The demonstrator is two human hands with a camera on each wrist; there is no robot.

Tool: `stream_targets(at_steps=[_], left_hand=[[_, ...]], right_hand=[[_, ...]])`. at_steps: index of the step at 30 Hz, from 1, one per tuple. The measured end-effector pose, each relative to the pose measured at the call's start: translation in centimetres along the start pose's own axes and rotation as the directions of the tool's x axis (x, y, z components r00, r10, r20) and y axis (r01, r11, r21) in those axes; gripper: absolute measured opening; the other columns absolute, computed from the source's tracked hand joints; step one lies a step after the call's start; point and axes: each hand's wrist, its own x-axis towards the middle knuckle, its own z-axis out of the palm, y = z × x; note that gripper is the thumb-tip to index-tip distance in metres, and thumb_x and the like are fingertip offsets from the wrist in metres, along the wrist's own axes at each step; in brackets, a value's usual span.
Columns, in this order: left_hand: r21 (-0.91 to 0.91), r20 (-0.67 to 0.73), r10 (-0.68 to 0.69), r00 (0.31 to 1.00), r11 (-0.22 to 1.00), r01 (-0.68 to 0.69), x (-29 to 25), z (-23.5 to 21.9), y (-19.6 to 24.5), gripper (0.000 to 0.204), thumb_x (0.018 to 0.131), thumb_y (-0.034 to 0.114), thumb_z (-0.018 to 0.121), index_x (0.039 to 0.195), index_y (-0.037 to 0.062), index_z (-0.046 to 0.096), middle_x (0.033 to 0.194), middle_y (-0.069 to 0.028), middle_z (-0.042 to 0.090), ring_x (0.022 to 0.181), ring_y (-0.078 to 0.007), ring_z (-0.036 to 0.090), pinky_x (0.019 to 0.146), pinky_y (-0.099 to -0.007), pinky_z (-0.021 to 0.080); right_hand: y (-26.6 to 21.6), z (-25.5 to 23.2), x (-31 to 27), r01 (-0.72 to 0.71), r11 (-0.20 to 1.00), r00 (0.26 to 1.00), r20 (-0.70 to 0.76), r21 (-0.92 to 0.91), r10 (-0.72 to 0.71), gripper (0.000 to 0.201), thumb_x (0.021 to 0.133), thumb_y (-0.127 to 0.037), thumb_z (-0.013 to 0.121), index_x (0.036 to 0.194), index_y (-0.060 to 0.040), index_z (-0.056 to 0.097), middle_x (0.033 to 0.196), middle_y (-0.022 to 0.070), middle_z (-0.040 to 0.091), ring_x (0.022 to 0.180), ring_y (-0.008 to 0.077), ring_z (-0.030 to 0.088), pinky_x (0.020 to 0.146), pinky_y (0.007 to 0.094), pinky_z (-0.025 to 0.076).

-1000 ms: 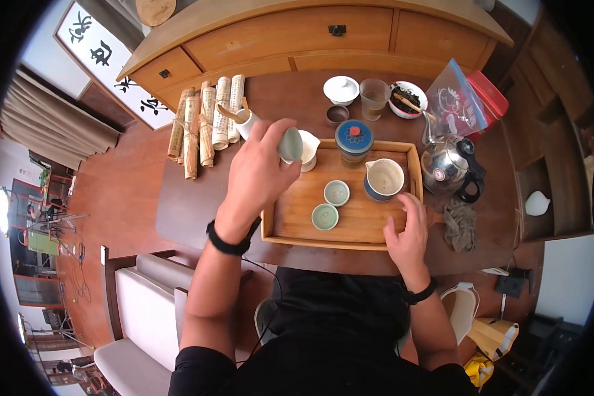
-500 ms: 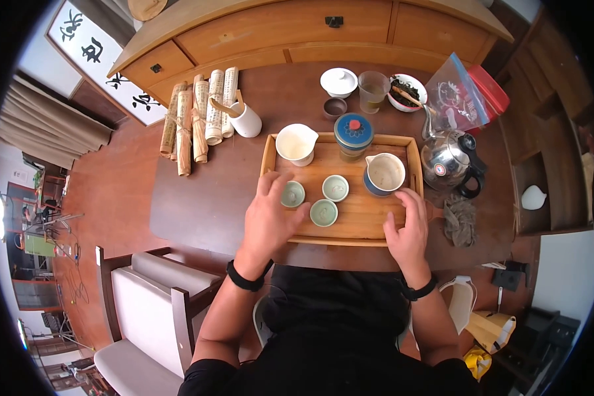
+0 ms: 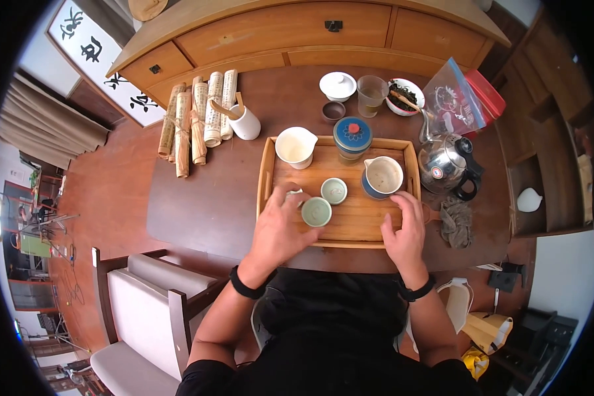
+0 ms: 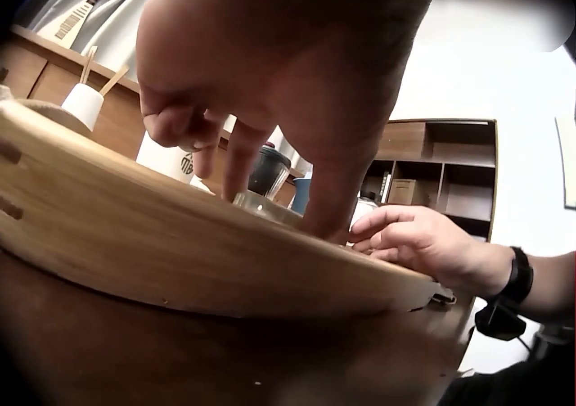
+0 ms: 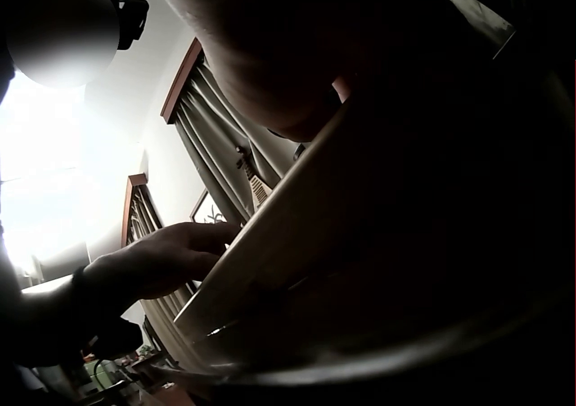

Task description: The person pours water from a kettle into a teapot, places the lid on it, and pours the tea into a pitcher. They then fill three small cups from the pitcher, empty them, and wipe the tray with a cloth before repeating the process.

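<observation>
In the head view my left hand (image 3: 280, 228) pinches a small pale green teacup (image 3: 316, 212) between thumb and fingers, over the front left of a wooden tray (image 3: 356, 241). A second green teacup (image 3: 334, 191) stands just behind it. Most of a third teacup (image 3: 298, 194) is hidden by my left fingers. My right hand (image 3: 406, 236), fingers loosely bent and holding nothing, hovers at the tray's front right, its fingertips close to a blue spouted pitcher (image 3: 375, 189). The left wrist view shows thumb and fingers straddling the cup (image 4: 263, 207) behind the tray's rim.
On the tray also stand a white spouted pitcher (image 3: 295, 148) and a blue-lidded jar (image 3: 351, 140). A kettle (image 3: 442, 165) and a grey cloth (image 3: 456, 222) lie to the right. Bamboo scrolls (image 3: 198, 125), a white tool holder (image 3: 246, 124) and a lidded white bowl (image 3: 338, 86) are farther back.
My left hand first set one teacup down on the tray's left side, let it go, then moved right and took hold of the front teacup, shifting it slightly left. My right hand stayed put.
</observation>
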Motion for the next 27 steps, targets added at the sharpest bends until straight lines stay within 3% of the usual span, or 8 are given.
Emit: stream_targets(at_steps=[3,5,6,14,16,19,25,27], left_hand=[[-0.039,-0.165,0.144,0.976,0.988,-0.152,1.8,-2.5,-0.6,0.065,0.078,0.021,0.100,0.134,0.0081,0.069,0.126,-0.0139,0.072,0.111,-0.0309,0.075,0.091,-0.0434,0.062],[-0.151,-0.019,-0.227,0.974,0.963,0.221,3.1,-5.3,0.5,0.062,0.082,0.018,0.097,0.134,0.0064,0.067,0.100,-0.0092,0.073,0.084,-0.0199,0.070,0.075,-0.0367,0.058],[-0.153,-0.023,-0.271,0.962,0.952,0.264,4.0,-5.9,0.0,0.060,0.083,0.016,0.095,0.134,0.0050,0.066,0.083,-0.0041,0.067,0.069,-0.0126,0.059,0.066,-0.0325,0.051],[0.020,-0.120,-0.054,0.991,0.998,0.057,10.1,-6.0,-3.7,0.061,0.083,0.017,0.091,0.138,0.0055,0.068,0.106,-0.0107,0.075,0.085,-0.0207,0.069,0.080,-0.0376,0.059],[0.067,-0.133,0.053,0.990,0.997,-0.045,11.0,-5.4,-4.1,0.062,0.082,0.016,0.090,0.139,0.0073,0.069,0.123,-0.0152,0.073,0.105,-0.0313,0.074,0.093,-0.0443,0.061],[0.136,-0.058,0.023,0.998,0.991,-0.015,11.7,-6.1,-1.3,0.060,0.083,0.014,0.088,0.139,0.0084,0.069,0.132,-0.0180,0.070,0.120,-0.0402,0.072,0.099,-0.0493,0.060],[0.175,-0.214,0.180,0.960,0.974,-0.144,8.8,-7.1,1.9,0.065,0.081,0.012,0.090,0.139,0.0074,0.062,0.130,-0.0182,0.068,0.113,-0.0410,0.073,0.093,-0.0500,0.060],[0.104,-0.132,0.093,0.987,0.991,-0.080,6.2,-6.1,1.7,0.065,0.080,0.012,0.090,0.138,0.0068,0.060,0.130,-0.0180,0.068,0.111,-0.0414,0.073,0.091,-0.0505,0.061]], right_hand=[[0.0,0.2,-0.1,0.002,1.000,1.000,-0.006,0.011,-0.002,0.043,0.093,0.000,0.075,0.134,0.0013,0.066,0.136,0.0223,0.070,0.125,0.0448,0.067,0.110,0.0512,0.055],[0.1,0.1,0.1,0.006,1.000,1.000,-0.012,0.016,-0.006,0.043,0.092,0.000,0.075,0.134,0.0014,0.066,0.136,0.0221,0.070,0.125,0.0448,0.067,0.109,0.0512,0.055],[0.0,0.1,0.1,0.008,1.000,1.000,-0.009,0.015,-0.008,0.042,0.092,0.001,0.075,0.133,0.0014,0.066,0.136,0.0220,0.070,0.125,0.0446,0.067,0.109,0.0511,0.055],[-0.2,-0.1,-0.1,0.007,1.000,1.000,-0.012,0.027,-0.006,0.038,0.091,0.001,0.076,0.129,0.0001,0.068,0.134,0.0200,0.070,0.124,0.0433,0.068,0.108,0.0502,0.055],[-0.2,0.1,0.0,0.003,0.999,1.000,-0.020,0.041,-0.002,0.037,0.091,0.001,0.076,0.127,-0.0005,0.069,0.134,0.0191,0.070,0.124,0.0429,0.068,0.107,0.0502,0.056],[-0.1,0.0,0.0,0.014,1.000,1.000,-0.020,0.025,-0.014,0.036,0.091,0.002,0.076,0.126,-0.0006,0.070,0.134,0.0186,0.070,0.123,0.0425,0.068,0.106,0.0499,0.056],[-0.1,0.1,0.0,0.006,0.999,1.000,-0.017,0.032,-0.006,0.034,0.091,0.001,0.076,0.124,-0.0009,0.070,0.133,0.0182,0.070,0.123,0.0422,0.068,0.106,0.0497,0.056],[-0.1,0.0,0.1,-0.004,0.999,1.000,-0.006,0.035,0.005,0.034,0.090,0.001,0.076,0.124,-0.0010,0.070,0.133,0.0181,0.070,0.122,0.0422,0.068,0.106,0.0498,0.056]])
